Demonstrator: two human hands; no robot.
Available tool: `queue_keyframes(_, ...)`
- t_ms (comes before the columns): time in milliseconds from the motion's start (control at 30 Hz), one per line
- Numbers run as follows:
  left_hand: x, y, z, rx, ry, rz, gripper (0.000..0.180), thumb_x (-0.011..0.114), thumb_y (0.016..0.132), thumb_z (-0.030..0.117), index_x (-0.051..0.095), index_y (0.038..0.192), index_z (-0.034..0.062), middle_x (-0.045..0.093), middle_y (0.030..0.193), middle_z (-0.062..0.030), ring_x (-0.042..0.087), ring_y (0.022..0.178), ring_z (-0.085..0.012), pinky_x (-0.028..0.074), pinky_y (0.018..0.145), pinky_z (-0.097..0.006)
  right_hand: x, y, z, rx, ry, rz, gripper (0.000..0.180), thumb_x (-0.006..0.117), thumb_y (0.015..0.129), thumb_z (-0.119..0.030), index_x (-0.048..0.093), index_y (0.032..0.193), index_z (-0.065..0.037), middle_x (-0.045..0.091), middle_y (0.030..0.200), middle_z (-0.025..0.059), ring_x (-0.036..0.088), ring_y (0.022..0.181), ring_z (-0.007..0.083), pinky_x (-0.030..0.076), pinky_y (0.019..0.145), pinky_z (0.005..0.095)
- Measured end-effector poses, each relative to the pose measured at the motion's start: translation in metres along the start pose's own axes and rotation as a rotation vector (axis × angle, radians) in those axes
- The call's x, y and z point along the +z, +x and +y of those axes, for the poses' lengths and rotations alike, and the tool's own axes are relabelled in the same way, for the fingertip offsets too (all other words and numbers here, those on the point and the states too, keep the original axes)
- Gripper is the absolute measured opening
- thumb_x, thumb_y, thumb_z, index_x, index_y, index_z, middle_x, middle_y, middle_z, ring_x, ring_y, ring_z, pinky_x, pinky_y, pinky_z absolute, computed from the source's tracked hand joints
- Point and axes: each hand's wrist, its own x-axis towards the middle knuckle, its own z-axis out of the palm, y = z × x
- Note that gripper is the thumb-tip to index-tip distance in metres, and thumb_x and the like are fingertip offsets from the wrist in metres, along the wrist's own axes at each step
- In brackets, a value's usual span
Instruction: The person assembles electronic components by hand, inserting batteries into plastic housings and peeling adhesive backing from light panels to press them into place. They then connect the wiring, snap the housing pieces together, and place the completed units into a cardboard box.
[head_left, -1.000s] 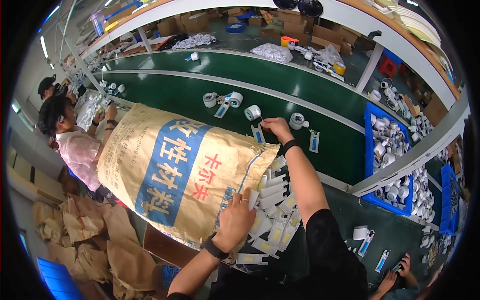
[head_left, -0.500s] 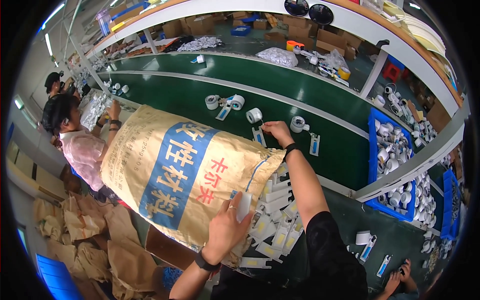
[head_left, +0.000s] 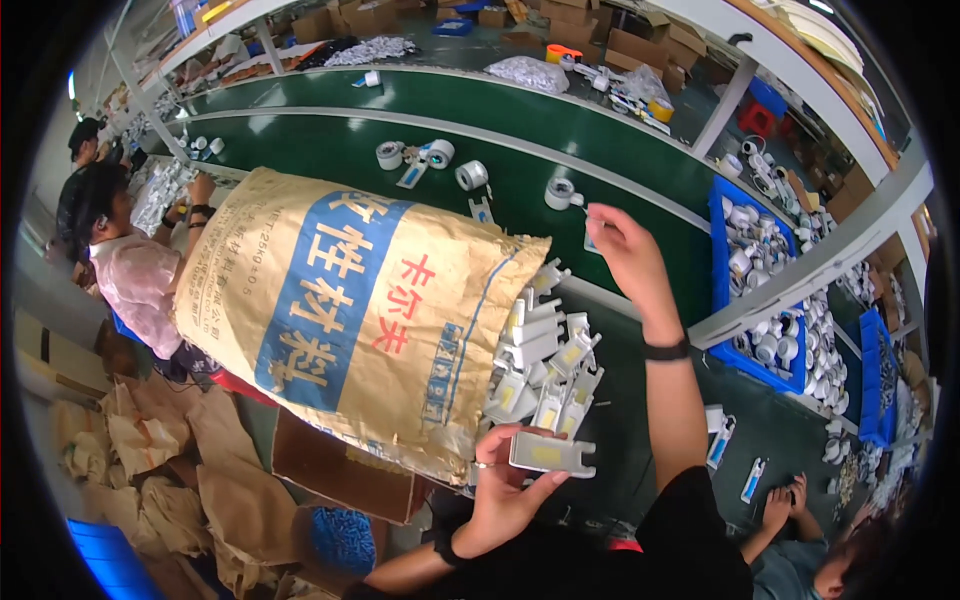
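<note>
My left hand (head_left: 505, 500) is closed on a white plastic housing (head_left: 550, 455) with a yellowish strip inside and pronged ends, held up before the sack's mouth. My right hand (head_left: 628, 245) reaches over the green conveyor with its fingers bent together. At its fingertips lies a flat blue-and-white piece (head_left: 590, 238), mostly covered by the hand, beside a round white part (head_left: 562, 193). What the fingertips pinch is hidden. A big tan paper sack (head_left: 390, 270) with a blue band lies on its side. Several more white housings (head_left: 540, 340) spill from its open end.
More round white parts (head_left: 472, 176) with strips lie along the green belt (head_left: 330, 150). Blue crates (head_left: 722, 290) full of white parts stand at right. One co-worker (head_left: 130, 250) is at left; another person's hands (head_left: 785, 505) rest at lower right. Crumpled paper (head_left: 240, 500) lies at lower left.
My right hand has moved right, from one round part and strip to another. My left hand has moved down and right, turning the housing flat. The view has shifted slightly.
</note>
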Motion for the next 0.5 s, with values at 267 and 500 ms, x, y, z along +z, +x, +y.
queue_keyframes(267,0.041,-0.017,-0.093,0.105,0.203,-0.323,0.068,0.08,0.081,-0.011,0.036,0.129,0.007,0.058,0.131,-0.0212,0.061,0.124,-0.0332,0.051,0.105,-0.042,-0.06,-0.321,-0.016,0.618,0.496,0.064,0.036,0.061,0.102,-0.008,0.052,0.137,-0.003,0.069,0.107,0.0107,0.068,0.089,0.0144,0.056,0.077,0.0269)
queue_keyframes(500,0.043,-0.009,-0.083,-0.968,-0.05,-0.532,0.065,0.034,0.111,0.047,0.032,0.157,0.0014,0.055,0.144,-0.0194,0.059,0.129,-0.0329,0.049,0.108,-0.043,-0.09,-0.373,-0.011,0.572,0.261,0.137,0.047,0.064,0.099,-0.005,0.059,0.144,-0.013,0.062,0.094,-0.0013,0.056,0.079,0.0058,0.047,0.073,0.0204)
